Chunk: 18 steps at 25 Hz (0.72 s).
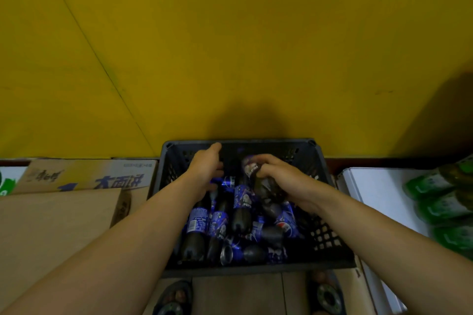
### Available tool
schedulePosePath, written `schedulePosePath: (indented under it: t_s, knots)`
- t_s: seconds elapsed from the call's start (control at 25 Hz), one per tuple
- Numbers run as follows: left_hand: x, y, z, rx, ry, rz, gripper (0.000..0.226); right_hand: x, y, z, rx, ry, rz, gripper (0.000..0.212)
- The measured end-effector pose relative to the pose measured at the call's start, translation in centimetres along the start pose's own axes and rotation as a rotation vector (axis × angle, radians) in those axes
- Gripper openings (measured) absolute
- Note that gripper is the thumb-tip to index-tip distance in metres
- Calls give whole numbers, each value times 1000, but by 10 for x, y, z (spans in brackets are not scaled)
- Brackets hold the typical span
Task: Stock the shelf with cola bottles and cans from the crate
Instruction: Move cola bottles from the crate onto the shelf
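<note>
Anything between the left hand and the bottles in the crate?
Nothing visible. The left hand is already inside the crate, right over the cola bottles; the right hand already grips a bottle.

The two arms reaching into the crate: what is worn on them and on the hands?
Nothing is worn as far as the head view shows. Both forearms are bare up to the frame edge, with no sleeve in sight. The left hand and the right hand have no gloves, and no watch, bracelet or ring is visible, though the picture is dim.
</note>
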<state>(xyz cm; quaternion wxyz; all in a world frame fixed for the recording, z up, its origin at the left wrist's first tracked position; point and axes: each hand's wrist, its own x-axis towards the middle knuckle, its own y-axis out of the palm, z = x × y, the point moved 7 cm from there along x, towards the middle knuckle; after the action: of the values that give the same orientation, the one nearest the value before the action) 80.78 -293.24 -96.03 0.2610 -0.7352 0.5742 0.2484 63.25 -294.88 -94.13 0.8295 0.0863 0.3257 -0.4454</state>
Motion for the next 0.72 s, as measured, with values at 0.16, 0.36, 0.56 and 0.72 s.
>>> schedulePosePath:
  t_s: [0.16, 0.36, 0.56, 0.72]
  knots:
    - [-5, 25, -4, -640, -133, 284, 81, -40, 13, 51, -123, -349, 3, 70]
    - [11, 4, 1, -631, -60, 185, 78, -27, -27, 72, -345, -505, -248, 31]
    - [11, 7, -1, -591, -37, 200, 80, 51, -60, -23, -722, -95, -152, 49]
    - [8, 18, -13, -541, 3, 263, 77, 87, -86, -95, -1025, 148, -164, 91]
